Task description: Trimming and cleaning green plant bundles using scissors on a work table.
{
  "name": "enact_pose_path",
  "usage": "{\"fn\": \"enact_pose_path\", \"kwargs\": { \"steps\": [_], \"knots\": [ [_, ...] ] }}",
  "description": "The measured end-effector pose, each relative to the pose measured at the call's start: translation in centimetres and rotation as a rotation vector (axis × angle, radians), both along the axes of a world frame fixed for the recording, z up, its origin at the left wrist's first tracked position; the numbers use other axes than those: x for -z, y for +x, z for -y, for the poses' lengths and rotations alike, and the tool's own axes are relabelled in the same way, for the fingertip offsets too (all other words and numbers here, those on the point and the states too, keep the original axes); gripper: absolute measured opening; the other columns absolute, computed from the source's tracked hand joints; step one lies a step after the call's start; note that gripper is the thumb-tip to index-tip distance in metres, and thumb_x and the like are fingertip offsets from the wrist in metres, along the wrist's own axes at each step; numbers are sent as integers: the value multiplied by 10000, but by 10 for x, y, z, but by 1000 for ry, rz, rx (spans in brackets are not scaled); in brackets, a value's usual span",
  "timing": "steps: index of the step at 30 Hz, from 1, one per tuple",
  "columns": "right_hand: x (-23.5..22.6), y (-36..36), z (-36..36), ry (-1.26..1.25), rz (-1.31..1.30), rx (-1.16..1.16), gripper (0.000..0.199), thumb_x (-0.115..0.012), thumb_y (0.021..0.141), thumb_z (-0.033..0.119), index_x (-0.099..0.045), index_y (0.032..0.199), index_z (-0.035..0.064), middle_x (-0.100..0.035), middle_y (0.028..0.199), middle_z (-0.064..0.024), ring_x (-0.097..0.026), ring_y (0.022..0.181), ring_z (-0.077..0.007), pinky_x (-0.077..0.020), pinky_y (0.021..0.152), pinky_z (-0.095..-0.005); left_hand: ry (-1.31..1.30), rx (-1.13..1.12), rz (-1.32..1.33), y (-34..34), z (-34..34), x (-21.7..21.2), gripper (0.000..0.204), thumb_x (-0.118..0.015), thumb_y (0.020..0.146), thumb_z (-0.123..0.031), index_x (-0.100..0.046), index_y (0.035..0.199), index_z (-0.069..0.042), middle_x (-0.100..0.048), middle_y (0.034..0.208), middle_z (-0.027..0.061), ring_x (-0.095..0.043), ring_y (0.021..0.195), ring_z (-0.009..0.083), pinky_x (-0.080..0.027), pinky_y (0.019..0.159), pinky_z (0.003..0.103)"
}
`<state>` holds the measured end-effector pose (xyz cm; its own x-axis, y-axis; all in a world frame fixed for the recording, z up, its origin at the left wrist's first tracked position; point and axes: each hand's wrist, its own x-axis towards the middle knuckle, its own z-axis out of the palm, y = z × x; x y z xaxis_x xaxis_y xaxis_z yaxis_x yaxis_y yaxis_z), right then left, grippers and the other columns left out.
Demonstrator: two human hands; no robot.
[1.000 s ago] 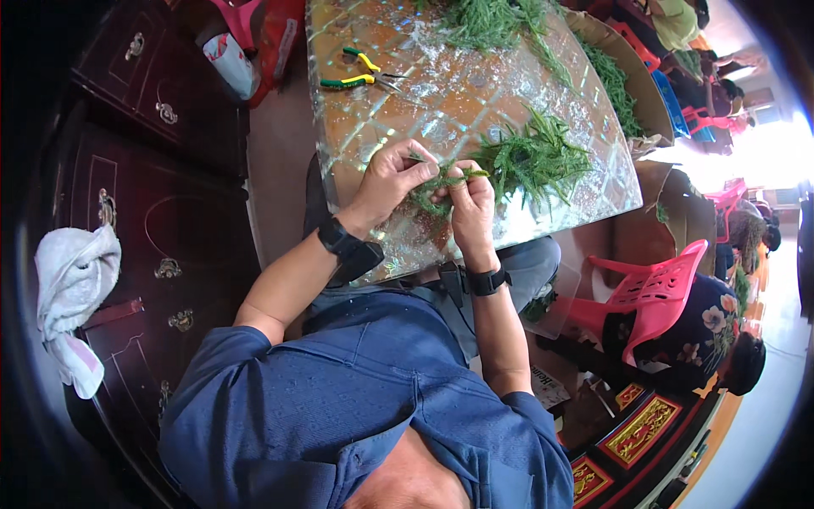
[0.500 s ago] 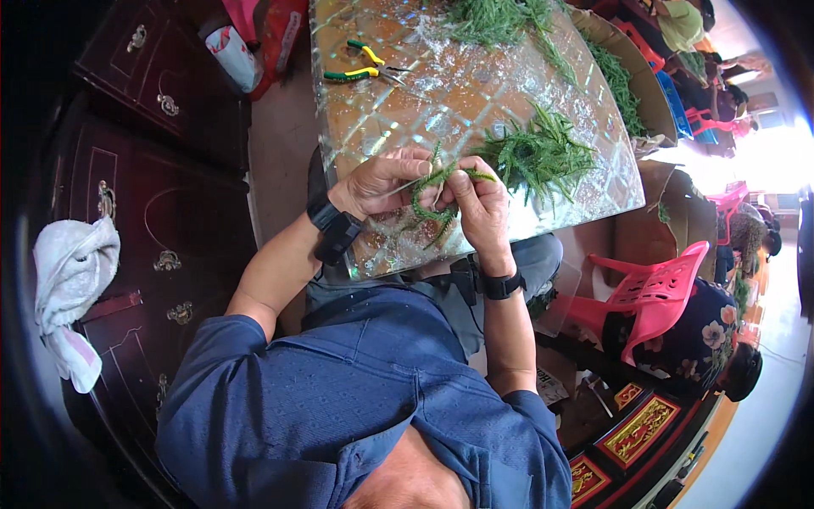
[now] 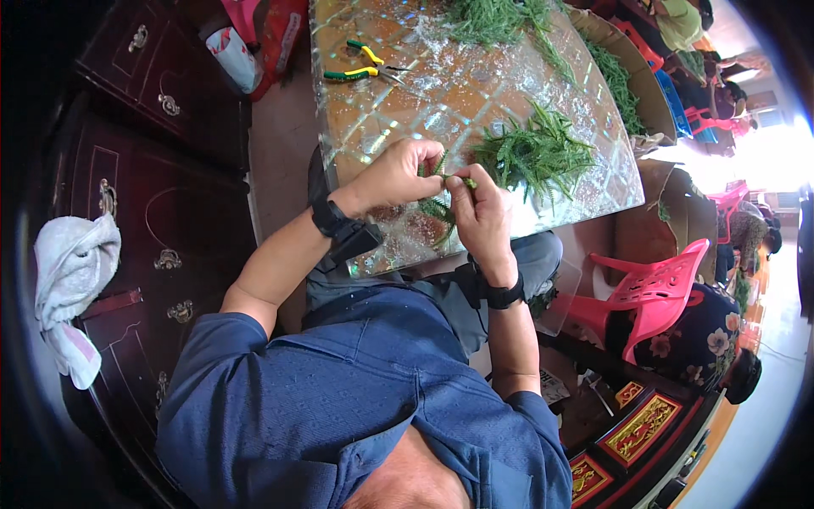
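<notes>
Above the near edge of the table, both my hands are closed on one green, needle-leaved sprig (image 3: 437, 209). My left hand (image 3: 397, 176) pinches it with the back of the hand turned up, and its fingers hide part of the stem. Thumb and forefinger of my right hand (image 3: 483, 210) grip the same sprig just beside the left fingertips. Leafy ends hang below and stick up between the hands. Just right of my right hand lies a bunch of similar green sprigs (image 3: 543, 154) on the table.
Yellow-and-green pliers (image 3: 365, 73) rest on the patterned table (image 3: 381, 119), among white specks. More greenery (image 3: 487, 21) lies at the far end, and some fills a cardboard box (image 3: 646, 64) on the right. A pink chair (image 3: 649, 293) stands right, dark drawers (image 3: 161, 195) left.
My left hand has turned over, back upward, and its fingertips have come in against my right fingers. The sprig is now more covered. Pliers and bunches have stayed put.
</notes>
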<state>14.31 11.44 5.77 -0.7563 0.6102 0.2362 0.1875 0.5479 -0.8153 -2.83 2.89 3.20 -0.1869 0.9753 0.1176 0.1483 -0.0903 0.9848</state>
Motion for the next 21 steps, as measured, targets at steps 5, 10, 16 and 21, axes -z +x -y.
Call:
{"fn": "enact_pose_path", "kwargs": {
  "steps": [5, 10, 16, 21],
  "knots": [
    [1, -1, 7, 115, -37, 63, 139, -623, 983, 151, -616, 929, 24, -548, 557, -60, -517, 493, -126, -398, 483, -300, -84, -14, -117, 1, 3, -12, 129, -719, 837, -88, -591, 828, -75, -511, 708, -62, -461, 690, 27, -396, 610, 239],
    [11, -5, 8, 39, -157, 64, 127, -625, 976, 145, -616, 917, 33, -525, 528, -78, -510, 450, -175, -388, 472, -317, -87, 81, 87, 6, 7, 2, 125, -709, 786, -100, -613, 836, -36, -616, 682, 96, -562, 650, 122, -466, 620, 335],
    [11, -5, 13, 132, -73, 63, 108, -626, 968, 133, -619, 915, 39, -528, 520, -88, -510, 435, -192, -405, 477, -322, -47, -142, -414, 14, 2, -2, 177, -712, 769, -83, -632, 921, -41, -638, 730, 162, -615, 674, 168, -493, 661, 370],
    [6, -13, 16, 184, -115, 82, 86, -624, 962, 121, -620, 928, 43, -535, 522, -94, -540, 442, -199, -417, 480, -329, 48, -380, -544, 14, 1, -3, 205, -683, 797, -12, -616, 988, -51, -640, 808, 78, -606, 763, 99, -504, 722, 316]
  ]
}}
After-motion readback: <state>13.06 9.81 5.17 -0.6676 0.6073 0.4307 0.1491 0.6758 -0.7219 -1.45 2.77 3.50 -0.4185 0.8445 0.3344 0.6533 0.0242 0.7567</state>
